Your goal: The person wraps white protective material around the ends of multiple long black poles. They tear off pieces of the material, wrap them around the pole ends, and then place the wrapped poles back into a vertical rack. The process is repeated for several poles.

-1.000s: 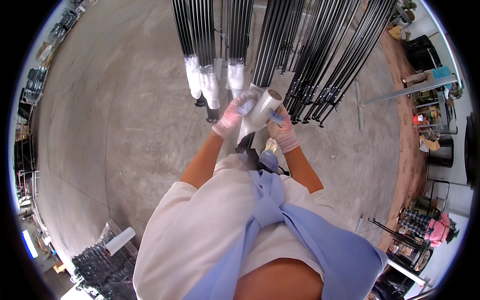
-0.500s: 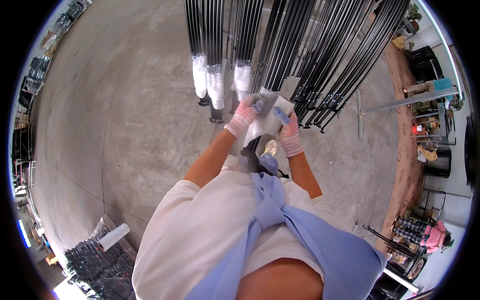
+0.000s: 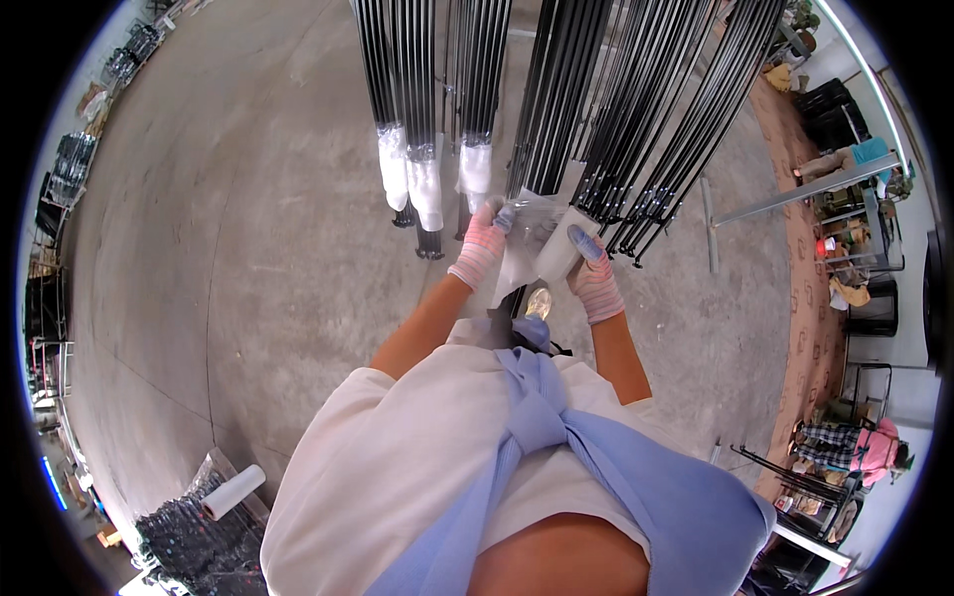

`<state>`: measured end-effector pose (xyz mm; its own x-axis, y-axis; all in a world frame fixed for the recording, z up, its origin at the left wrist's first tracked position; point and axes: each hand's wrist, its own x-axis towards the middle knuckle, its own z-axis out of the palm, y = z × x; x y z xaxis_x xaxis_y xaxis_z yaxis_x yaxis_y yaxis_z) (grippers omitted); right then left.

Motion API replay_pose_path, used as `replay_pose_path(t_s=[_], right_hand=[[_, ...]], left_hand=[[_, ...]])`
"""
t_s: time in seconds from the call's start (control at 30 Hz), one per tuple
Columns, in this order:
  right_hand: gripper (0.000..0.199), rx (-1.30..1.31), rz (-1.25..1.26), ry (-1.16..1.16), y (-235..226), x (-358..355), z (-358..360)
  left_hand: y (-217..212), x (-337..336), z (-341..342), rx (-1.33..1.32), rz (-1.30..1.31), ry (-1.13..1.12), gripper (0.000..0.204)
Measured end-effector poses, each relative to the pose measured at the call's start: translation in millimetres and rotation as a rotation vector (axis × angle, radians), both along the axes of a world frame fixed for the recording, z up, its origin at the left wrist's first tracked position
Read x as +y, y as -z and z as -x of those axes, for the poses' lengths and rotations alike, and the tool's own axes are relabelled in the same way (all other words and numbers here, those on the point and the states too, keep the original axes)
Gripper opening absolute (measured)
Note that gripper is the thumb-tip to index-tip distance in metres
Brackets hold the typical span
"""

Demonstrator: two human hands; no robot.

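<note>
**Head view: gloved hands at the roll of clear wrapping film**

Head view. Reference landmark: the roll of clear wrapping film, held at chest height in front of the person, just below the hanging bundles of black rods.

1. The right hand, in a pink-and-white knit glove with blue fingertips, was closed around the right side of the roll.
2. The left hand, in a matching glove, was left of the roll. Its fingers were curled and pinched the loose sheet of film drawn off the roll.
3. The sheet hung slack between the two hands and touched both.
4. Left of the roll and slightly above it, three rod bundles had white wrapped ends. They hung apart from the hands.
5. Directly below the roll, one shoe showed on the concrete floor.
6. Below the roll, a light blue garment was knotted around the person's waist over a white shirt.
7. Far to the lower left of the roll, a spare white roll lay on a pile of dark parts.
</note>
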<state>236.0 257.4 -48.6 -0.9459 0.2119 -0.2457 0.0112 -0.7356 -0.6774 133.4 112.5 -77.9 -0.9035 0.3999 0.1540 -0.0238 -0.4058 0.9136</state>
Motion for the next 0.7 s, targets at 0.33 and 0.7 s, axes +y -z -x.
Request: replay_pose_path(t_s=[0.33,0.7], right_hand=[[0.051,0.065,-0.250,-0.036,-59,-13,3],[0.050,-0.087,-0.578,0.105,-92,-39,23]], left_hand=[[-58,1,-17,-0.231,0.008,-0.238,0.018],[65,28,44,-0.059,0.480,-0.513,0.016]])
